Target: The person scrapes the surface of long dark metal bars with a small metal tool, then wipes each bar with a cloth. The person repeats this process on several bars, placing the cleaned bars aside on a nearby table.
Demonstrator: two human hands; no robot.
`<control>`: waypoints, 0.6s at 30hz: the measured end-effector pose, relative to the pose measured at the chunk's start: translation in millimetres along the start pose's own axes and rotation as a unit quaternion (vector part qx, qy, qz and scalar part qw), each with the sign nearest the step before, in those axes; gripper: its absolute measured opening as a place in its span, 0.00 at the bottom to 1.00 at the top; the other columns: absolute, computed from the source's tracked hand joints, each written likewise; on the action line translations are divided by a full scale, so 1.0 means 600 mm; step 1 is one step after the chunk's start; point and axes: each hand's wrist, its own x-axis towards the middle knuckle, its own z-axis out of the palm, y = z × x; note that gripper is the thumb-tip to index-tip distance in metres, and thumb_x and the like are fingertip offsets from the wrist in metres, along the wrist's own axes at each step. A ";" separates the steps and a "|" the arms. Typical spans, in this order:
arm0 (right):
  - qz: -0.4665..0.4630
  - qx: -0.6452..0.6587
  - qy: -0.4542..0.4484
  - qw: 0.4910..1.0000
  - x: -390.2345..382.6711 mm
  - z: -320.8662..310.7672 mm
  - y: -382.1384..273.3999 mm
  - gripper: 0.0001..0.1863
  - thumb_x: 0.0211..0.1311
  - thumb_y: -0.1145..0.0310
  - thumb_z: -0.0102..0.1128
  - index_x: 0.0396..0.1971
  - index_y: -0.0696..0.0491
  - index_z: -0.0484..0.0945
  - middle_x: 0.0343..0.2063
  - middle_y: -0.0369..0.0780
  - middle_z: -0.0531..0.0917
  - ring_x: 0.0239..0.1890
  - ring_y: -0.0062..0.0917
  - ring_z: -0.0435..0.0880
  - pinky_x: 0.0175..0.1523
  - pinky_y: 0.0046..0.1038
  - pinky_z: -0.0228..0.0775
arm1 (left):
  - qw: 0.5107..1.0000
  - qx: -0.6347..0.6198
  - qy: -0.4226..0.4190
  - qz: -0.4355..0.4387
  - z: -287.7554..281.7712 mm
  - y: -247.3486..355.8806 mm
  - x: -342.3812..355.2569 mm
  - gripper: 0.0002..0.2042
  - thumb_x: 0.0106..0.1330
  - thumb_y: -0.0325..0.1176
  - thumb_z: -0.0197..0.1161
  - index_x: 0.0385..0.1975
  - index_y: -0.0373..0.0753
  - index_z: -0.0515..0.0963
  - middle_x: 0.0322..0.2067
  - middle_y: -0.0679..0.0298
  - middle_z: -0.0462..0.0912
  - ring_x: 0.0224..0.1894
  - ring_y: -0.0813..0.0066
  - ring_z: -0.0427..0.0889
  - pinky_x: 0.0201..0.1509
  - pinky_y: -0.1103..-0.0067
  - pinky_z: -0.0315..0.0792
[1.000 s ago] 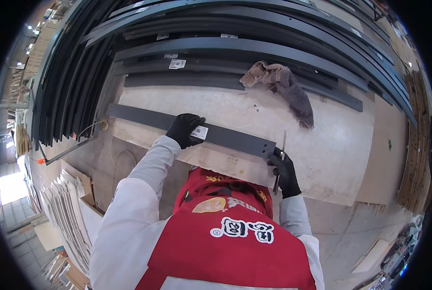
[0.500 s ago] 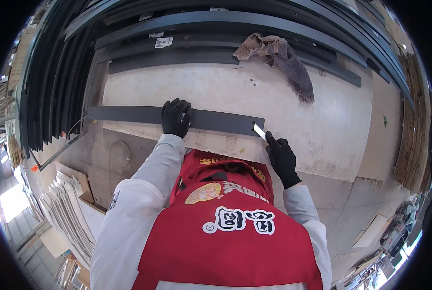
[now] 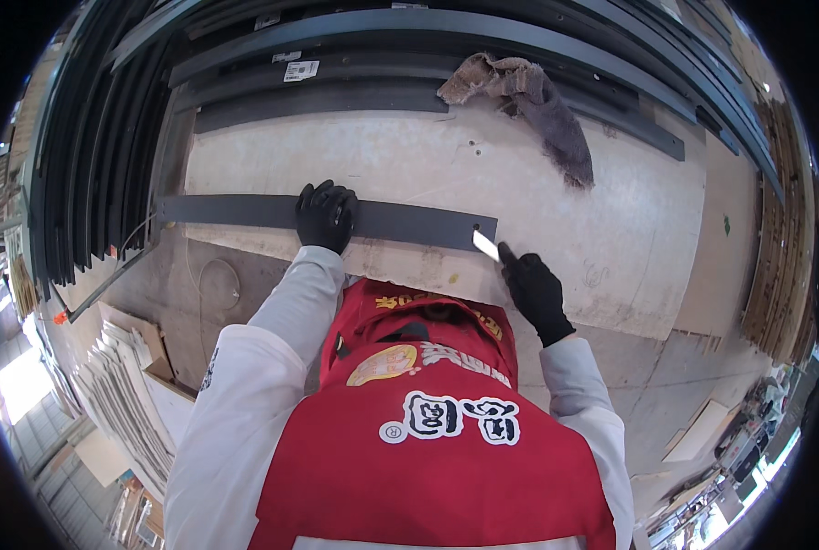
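While one person in a red vest and white sleeves leans over a pale worktable (image 3: 611,229), two black-gloved hands work on a single dark flat strip (image 3: 409,223) that runs across the middle of the frame from centre left to just right of centre. Left hand (image 3: 326,215), at centre, lies palm-down on the strip, its fingers spread flat and pressing on the top face rather than wrapped round it. Right hand (image 3: 535,291), lower and to the right of centre, is closed around one small pale blade-like tool (image 3: 485,245), whose tip meets the strip's right end; how tightly those fingers close cannot be told from this angle. One crumpled brownish-grey rag (image 3: 528,105) lies on the table at upper centre right, well apart from both hands. Many more long dark strips (image 3: 336,87) are stacked along the upper edge and curve down the left side of the frame; their count cannot be made out. Flat pale boards (image 3: 125,403) are piled at lower left.
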 end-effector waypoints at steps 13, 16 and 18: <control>-0.208 -0.003 -0.038 0.977 0.084 -0.056 0.080 0.24 0.58 0.67 0.58 0.56 0.37 0.72 0.30 0.40 0.78 0.30 0.34 0.78 0.31 0.33 0.71 | 0.999 0.013 -0.035 0.015 -0.018 0.006 -0.013 0.06 0.55 0.34 0.59 0.30 0.46 0.80 0.35 0.67 0.83 0.48 0.65 0.78 0.59 0.62 0.63; -0.243 -0.025 -0.091 0.965 0.102 -0.071 0.086 0.23 0.57 0.67 0.59 0.55 0.37 0.73 0.29 0.39 0.78 0.31 0.33 0.77 0.32 0.32 0.70 | 1.000 0.004 -0.009 0.013 -0.014 0.004 -0.021 0.05 0.56 0.35 0.59 0.28 0.46 0.81 0.33 0.68 0.83 0.47 0.65 0.79 0.59 0.63 0.64; -0.229 -0.004 -0.127 0.965 0.110 -0.081 0.083 0.23 0.57 0.67 0.59 0.54 0.37 0.74 0.28 0.38 0.77 0.31 0.32 0.76 0.32 0.32 0.70 | 1.000 -0.003 -0.002 0.012 -0.017 0.009 -0.019 0.05 0.56 0.35 0.59 0.28 0.46 0.81 0.33 0.68 0.83 0.47 0.66 0.79 0.59 0.63 0.64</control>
